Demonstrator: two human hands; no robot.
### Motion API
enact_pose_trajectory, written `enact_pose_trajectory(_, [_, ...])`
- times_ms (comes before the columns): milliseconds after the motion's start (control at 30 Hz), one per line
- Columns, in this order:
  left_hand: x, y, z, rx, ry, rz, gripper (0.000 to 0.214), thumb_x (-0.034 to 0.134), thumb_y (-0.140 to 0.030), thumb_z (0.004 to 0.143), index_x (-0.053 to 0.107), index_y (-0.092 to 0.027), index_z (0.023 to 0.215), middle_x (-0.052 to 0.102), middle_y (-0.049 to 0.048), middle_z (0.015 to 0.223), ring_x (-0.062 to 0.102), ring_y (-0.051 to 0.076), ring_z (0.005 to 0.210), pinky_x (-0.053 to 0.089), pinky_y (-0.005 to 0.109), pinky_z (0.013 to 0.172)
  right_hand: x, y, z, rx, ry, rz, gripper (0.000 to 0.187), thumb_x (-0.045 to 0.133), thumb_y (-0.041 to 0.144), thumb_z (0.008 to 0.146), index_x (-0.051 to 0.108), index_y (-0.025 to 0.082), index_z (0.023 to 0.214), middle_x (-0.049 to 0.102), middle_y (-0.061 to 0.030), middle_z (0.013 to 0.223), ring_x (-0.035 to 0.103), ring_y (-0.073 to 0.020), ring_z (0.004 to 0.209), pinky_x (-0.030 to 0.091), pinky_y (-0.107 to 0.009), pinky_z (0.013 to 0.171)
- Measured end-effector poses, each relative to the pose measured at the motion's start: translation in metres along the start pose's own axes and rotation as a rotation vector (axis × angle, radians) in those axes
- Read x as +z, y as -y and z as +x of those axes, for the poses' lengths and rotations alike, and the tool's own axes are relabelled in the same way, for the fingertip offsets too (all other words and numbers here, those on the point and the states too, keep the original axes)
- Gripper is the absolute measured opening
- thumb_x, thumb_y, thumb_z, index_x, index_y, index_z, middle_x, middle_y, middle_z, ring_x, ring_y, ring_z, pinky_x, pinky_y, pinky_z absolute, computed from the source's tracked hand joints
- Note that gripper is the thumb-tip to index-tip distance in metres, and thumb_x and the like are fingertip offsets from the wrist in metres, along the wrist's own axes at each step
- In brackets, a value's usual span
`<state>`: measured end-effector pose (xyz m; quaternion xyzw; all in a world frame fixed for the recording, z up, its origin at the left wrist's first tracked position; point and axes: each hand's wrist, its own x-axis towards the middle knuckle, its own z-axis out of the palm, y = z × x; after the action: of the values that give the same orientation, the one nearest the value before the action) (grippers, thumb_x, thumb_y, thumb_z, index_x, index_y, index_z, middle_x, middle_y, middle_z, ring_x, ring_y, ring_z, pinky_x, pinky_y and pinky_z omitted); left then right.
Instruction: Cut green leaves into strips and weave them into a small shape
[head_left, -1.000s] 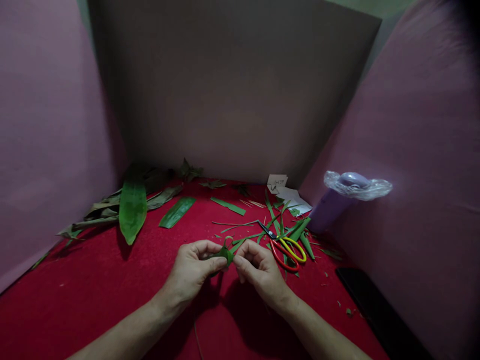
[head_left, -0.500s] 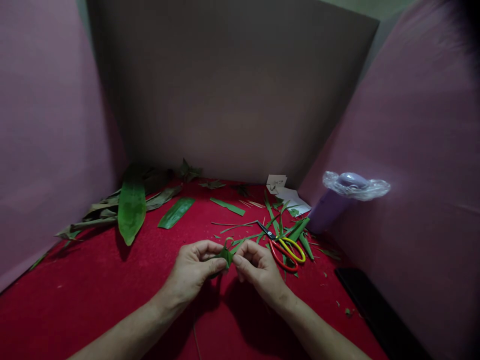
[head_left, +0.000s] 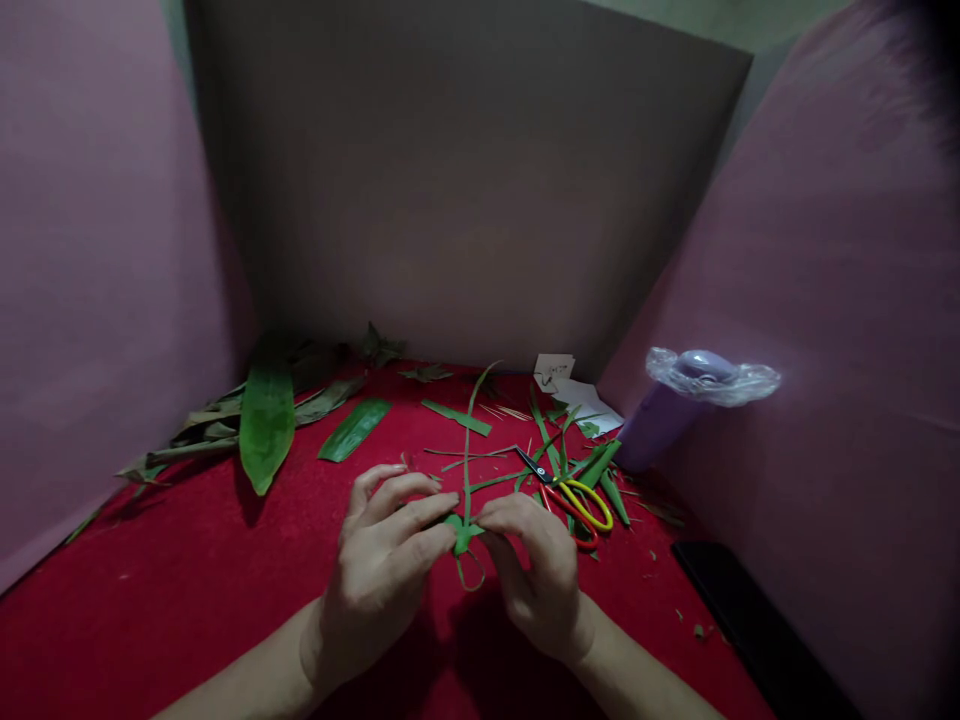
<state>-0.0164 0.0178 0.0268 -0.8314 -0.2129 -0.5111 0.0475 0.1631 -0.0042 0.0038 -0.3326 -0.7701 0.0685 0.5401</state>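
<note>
Between my two hands is a small folded green leaf piece (head_left: 462,537), held above the red cloth. A long thin leaf strip (head_left: 468,440) rises from it, and a narrow loop (head_left: 472,585) hangs below. My left hand (head_left: 390,560) pinches its left side between thumb and fingers. On the other side, my right hand (head_left: 532,570) grips its right edge with thumb and fingertips closed. Scissors (head_left: 574,505) with one red and one yellow handle lie just beyond my right hand, among cut leaf strips (head_left: 555,450).
A broad green leaf (head_left: 268,425) rests on dry leaves at the left. Another cut leaf piece (head_left: 354,430) lies nearby. A purple container (head_left: 660,420) topped with clear plastic stands right, near white paper (head_left: 589,402). A black flat object (head_left: 750,620) lies along the right wall.
Both hands have turned the leaf piece over. The long strip now points up and away, and the loop has gone from above the piece to below it.
</note>
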Motion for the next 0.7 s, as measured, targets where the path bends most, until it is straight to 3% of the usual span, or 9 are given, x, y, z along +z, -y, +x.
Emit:
enact_pose_trajectory(200, [-0.004,-0.001,0.0,-0.007,0.003,0.045,0.022,0.052,-0.004,0.074,0.061,-0.023,0.077,0.067,0.0062,0.106,0.055,0.023,0.099,0.039,0.046,0.085,-0.002,0.003,-0.002,-0.092,-0.044,-0.056,0.029,0.05,0.0,0.076,0.054,0.02,0.096,0.062,-0.0059,0.083,0.058,-0.0172,0.075,0.045,-0.031,0.066])
enact_pose_trajectory(400, [-0.007,-0.004,-0.003,0.025,0.009,0.106,0.031,0.055,-0.003,0.071,0.063,-0.029,0.083,0.069,0.0019,0.102,0.054,0.022,0.1,0.037,0.046,0.089,-0.001,0.002,-0.004,-0.142,-0.018,-0.102,0.033,0.049,0.002,0.076,0.052,0.021,0.103,0.063,-0.0072,0.086,0.057,-0.0181,0.076,0.045,-0.034,0.067])
enact_pose_trajectory(700, [-0.007,0.0,-0.012,0.045,0.033,0.099,0.032,0.055,-0.005,0.073,0.064,-0.029,0.091,0.069,0.0015,0.104,0.051,0.023,0.105,0.035,0.046,0.091,-0.008,0.01,0.003,-0.311,0.058,-0.17,0.038,0.047,0.003,0.075,0.051,0.022,0.107,0.066,-0.0067,0.08,0.059,-0.0178,0.075,0.045,-0.032,0.066])
